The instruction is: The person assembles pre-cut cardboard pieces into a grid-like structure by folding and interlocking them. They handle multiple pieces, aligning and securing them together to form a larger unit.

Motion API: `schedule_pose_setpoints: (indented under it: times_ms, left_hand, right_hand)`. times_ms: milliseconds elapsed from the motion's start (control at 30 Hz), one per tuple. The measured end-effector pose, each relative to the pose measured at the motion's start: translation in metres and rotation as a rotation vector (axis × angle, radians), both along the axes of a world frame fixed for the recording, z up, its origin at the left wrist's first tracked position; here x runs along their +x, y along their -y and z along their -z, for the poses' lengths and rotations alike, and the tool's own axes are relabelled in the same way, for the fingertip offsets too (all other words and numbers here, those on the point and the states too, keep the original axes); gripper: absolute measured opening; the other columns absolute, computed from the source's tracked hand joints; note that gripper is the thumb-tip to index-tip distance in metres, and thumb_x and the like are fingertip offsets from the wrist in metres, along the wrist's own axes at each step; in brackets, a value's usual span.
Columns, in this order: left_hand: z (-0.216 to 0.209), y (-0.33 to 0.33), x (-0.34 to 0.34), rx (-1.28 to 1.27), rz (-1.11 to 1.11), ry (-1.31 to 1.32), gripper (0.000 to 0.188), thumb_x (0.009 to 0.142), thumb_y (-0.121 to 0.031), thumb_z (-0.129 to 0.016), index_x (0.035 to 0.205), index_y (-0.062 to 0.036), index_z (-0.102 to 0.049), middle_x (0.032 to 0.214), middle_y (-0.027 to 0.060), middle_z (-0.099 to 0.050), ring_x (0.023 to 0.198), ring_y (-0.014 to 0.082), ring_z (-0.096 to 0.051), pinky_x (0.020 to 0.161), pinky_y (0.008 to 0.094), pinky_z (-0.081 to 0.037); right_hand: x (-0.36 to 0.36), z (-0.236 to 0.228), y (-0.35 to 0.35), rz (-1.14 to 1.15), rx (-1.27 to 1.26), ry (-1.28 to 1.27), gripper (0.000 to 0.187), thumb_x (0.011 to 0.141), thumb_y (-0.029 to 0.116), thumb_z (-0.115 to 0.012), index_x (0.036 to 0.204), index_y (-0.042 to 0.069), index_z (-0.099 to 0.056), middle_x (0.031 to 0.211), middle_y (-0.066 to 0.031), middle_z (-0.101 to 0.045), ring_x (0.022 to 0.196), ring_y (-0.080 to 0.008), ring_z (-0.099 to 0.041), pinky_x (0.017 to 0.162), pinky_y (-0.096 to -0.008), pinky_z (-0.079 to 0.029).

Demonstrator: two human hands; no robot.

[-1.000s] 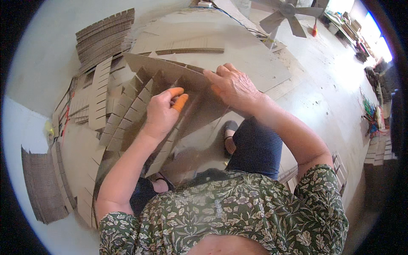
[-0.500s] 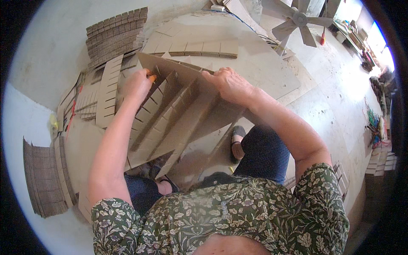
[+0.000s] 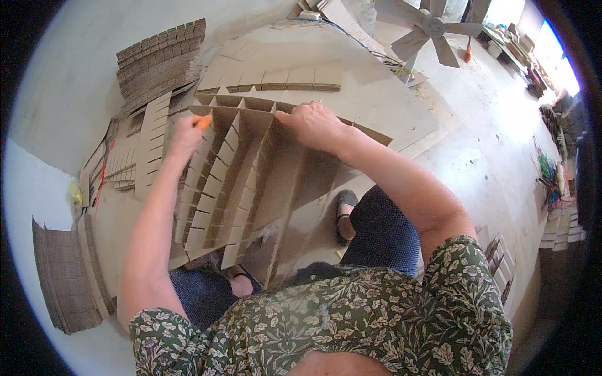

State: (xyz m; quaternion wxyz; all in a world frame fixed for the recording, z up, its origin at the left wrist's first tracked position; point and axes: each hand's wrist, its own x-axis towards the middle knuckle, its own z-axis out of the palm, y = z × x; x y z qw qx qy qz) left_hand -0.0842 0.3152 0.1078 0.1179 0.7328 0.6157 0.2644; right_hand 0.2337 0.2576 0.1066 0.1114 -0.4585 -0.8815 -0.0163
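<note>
Several long slotted cardboard strips (image 3: 217,182) stand on edge side by side in front of me, running toward my legs. A cardboard cross strip (image 3: 251,118) lies across their far ends, with strip tips poking up beyond it. At its left end my left hand (image 3: 185,134) is closed on the cardboard, an orange covering (image 3: 202,122) on one digit. My right hand (image 3: 316,128) grips its upper edge farther right, fingers over the far side and thumb toward me.
Stacked slotted cardboard (image 3: 162,62) lies at the far left, more (image 3: 66,276) at the near left. Flat slotted sheets (image 3: 282,78) lie beyond the strips. A fan (image 3: 433,26) stands at the back right. My foot (image 3: 345,216) is right of the strips.
The cross strip has come down and levelled out from a tilt. The long strips now stand more upright and spread apart. Both hands have shifted a little left.
</note>
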Motion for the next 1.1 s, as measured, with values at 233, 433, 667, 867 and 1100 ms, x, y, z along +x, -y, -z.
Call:
schedule_pose_setpoints:
  times_ms: [233, 433, 667, 867, 1100]
  left_hand:
    - [0.016, 0.108, -0.144, 0.163, -0.257, 0.074, 0.044, 0.088, -0.028, -0.066, 0.122, -0.0012, -0.058, 0.114, 0.0161, -0.063, 0.102, 0.0202, -0.059, 0.087, 0.032, -0.046]
    - [0.038, 0.256, -0.16, 0.145, -0.426, -0.555, 0.062, 0.08, -0.025, -0.072, 0.132, -0.003, -0.047, 0.126, 0.0217, -0.054, 0.123, 0.0349, -0.048, 0.102, 0.0423, -0.037]
    - [0.047, 0.277, -0.195, 0.181, -0.557, -0.401, 0.047, 0.082, -0.021, -0.068, 0.125, -0.0051, -0.056, 0.114, 0.0209, -0.061, 0.105, 0.0358, -0.058, 0.089, 0.0398, -0.047]
    - [0.001, 0.257, -0.161, 0.005, -0.6, -0.469, 0.031, 0.086, -0.023, -0.063, 0.109, -0.0027, -0.065, 0.085, 0.0222, -0.066, 0.077, 0.034, -0.065, 0.069, 0.0407, -0.051]
    - [0.025, 0.236, -0.206, -0.013, -0.599, 0.054, 0.026, 0.087, -0.019, -0.06, 0.101, 0.0015, -0.066, 0.076, 0.0161, -0.066, 0.064, 0.0206, -0.058, 0.061, 0.0346, -0.045]
  right_hand:
    - [-0.008, -0.008, -0.023, 0.089, 0.0, 0.066, 0.049, 0.081, 0.009, -0.048, 0.129, 0.019, -0.053, 0.087, -0.0169, -0.067, 0.085, -0.0348, -0.066, 0.074, -0.0468, -0.052]
    - [0.0, -0.003, -0.044, 0.16, 0.061, -0.039, 0.036, 0.081, 0.011, -0.053, 0.116, 0.016, -0.057, 0.091, -0.0172, -0.067, 0.089, -0.0358, -0.065, 0.076, -0.05, -0.05]
    - [-0.004, 0.0, -0.044, -0.004, 0.223, -0.425, 0.03, 0.082, 0.011, -0.056, 0.112, 0.009, -0.062, 0.087, -0.0185, -0.064, 0.086, -0.0382, -0.061, 0.076, -0.0476, -0.049]
    - [-0.016, -0.014, 0.021, -0.189, 0.257, -0.614, 0.027, 0.078, 0.003, -0.063, 0.105, 0.0, -0.064, 0.079, -0.0165, -0.061, 0.079, -0.036, -0.058, 0.074, -0.0428, -0.047]
    - [-0.01, -0.003, 0.085, -0.194, 0.089, -0.723, 0.021, 0.081, -0.004, -0.06, 0.102, -0.004, -0.065, 0.086, -0.0172, -0.065, 0.078, -0.0276, -0.064, 0.069, -0.0326, -0.05]
